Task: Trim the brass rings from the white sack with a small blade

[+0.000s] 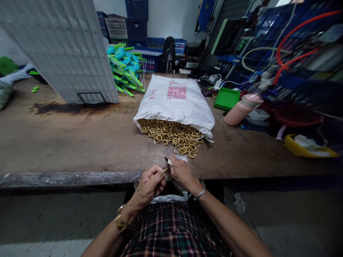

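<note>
My left hand (152, 181) is closed on a gold ring (165, 170) at the table's front edge. Close on its right, my right hand (181, 172) grips a small knife (168, 161), whose dark blade points up and left. Just beyond my hands, many gold rings (174, 137) spill from the open mouth of a white sack (177, 103) printed with a red square code.
A grey ribbed panel (66, 53) stands at the left on the brown table (80, 142), beside green and blue plastic pieces (125, 69). To the right are a green tray (227, 99), a pink bottle (241, 110) and a yellow basket (308, 151).
</note>
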Tool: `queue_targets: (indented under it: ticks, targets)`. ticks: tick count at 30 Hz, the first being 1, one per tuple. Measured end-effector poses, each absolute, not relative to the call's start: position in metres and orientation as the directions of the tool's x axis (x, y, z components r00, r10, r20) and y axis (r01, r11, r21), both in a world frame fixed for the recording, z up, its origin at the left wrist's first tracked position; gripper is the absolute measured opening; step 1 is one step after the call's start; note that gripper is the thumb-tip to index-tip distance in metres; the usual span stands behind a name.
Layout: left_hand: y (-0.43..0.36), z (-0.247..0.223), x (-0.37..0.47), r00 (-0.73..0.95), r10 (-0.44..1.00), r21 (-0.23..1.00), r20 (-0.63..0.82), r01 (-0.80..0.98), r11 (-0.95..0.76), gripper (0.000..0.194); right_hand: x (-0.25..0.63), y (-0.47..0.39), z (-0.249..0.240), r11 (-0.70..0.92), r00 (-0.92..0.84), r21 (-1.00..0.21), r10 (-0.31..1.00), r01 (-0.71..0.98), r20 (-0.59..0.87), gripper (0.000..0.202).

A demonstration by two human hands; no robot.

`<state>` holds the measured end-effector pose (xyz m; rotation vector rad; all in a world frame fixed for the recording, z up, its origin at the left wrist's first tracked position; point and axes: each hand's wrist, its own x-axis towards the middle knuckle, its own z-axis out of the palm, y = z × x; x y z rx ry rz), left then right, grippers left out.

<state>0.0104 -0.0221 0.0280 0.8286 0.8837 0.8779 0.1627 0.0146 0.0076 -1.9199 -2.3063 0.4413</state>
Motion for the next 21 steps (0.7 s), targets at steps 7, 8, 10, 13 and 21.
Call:
queue_targets:
  ticks: [7,8,10,13,21]
  targets:
    - [-0.016,0.028,0.01,0.351,0.879,0.72,-0.321,-0.512,0.468,0.025,0.174,0.039,0.008,-0.071,0.068,-0.146,0.997,0.987,-0.026,0.022]
    - [-0.016,0.027,0.009,0.344,0.88,0.708,-0.327,-0.528,0.47,0.022,0.175,0.041,0.007,-0.08,0.077,-0.128,0.997,0.989,-0.032,0.021]
    - [-0.015,0.024,0.008,0.339,0.871,0.664,-0.355,-0.564,0.49,0.02,0.176,0.043,0.004,-0.088,0.084,-0.103,0.996,0.991,-0.037,0.019]
    - [-0.015,0.02,0.005,0.355,0.84,0.571,-0.411,-0.618,0.541,0.03,0.175,0.045,-0.002,-0.078,0.076,-0.092,0.997,0.993,-0.029,0.021]
    - [-0.007,0.003,-0.002,0.319,0.795,0.421,-0.515,-0.714,0.56,0.014,0.178,0.044,-0.009,-0.03,0.035,-0.152,0.999,0.988,0.031,0.023]
